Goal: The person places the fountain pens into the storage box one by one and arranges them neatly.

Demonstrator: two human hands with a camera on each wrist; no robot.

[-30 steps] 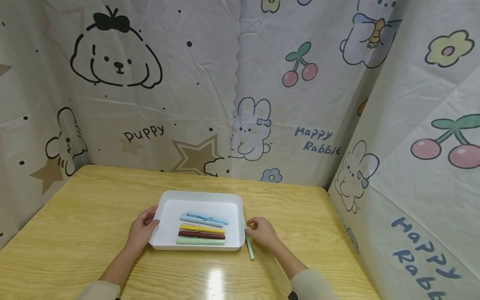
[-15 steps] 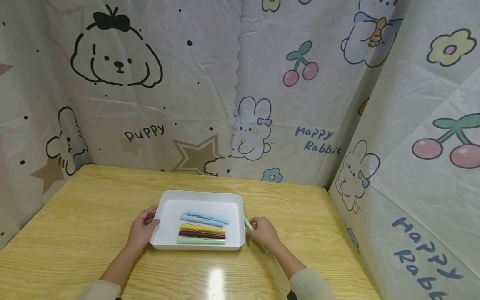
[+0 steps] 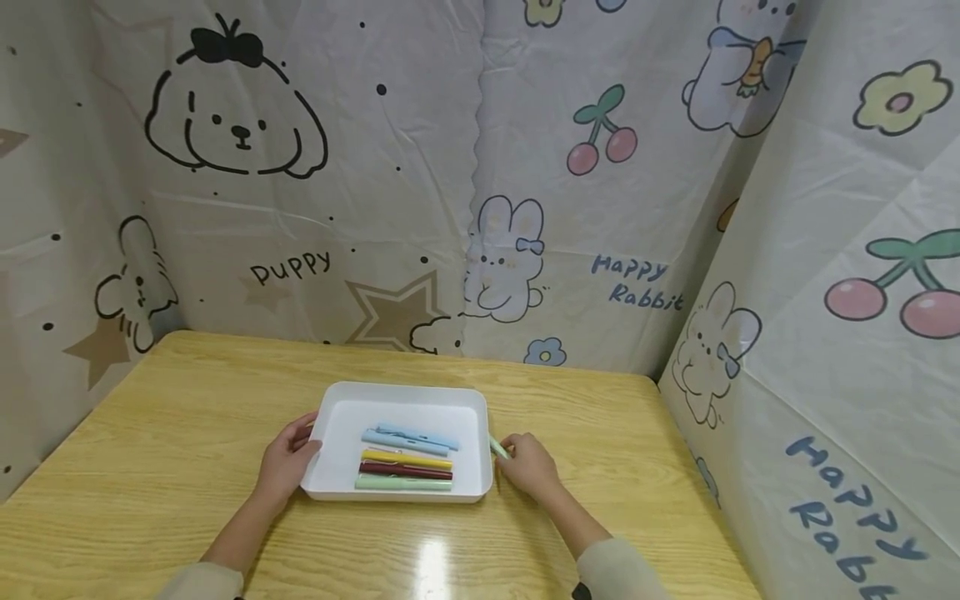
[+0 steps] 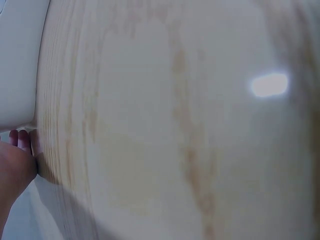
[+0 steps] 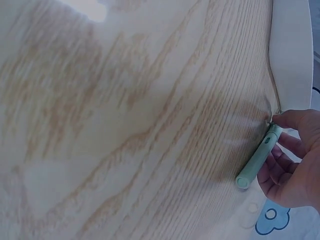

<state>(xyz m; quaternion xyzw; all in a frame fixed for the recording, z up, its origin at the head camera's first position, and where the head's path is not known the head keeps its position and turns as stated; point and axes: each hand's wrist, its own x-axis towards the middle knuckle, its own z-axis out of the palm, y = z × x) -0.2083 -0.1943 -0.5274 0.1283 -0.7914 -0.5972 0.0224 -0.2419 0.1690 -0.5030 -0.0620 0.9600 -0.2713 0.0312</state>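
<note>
A white tray stands on the table with several pens in it. Two light blue pens lie farthest back; nearer are a yellow pen, a dark red pen and a light green pen. My left hand grips the tray's left side, thumb at the rim and fingers along the outside. Just beyond its right wall, my right hand pinches another light green pen between thumb and fingers. In the head view the hand hides much of that pen.
The wooden table reaches back to a printed cloth that hangs behind it and on both sides. On the right, the cloth comes close along the table edge.
The light green pen, first lying beside the tray's right wall, has turned in my right hand, and its near end is now hidden. The left hand and tray keep their places.
</note>
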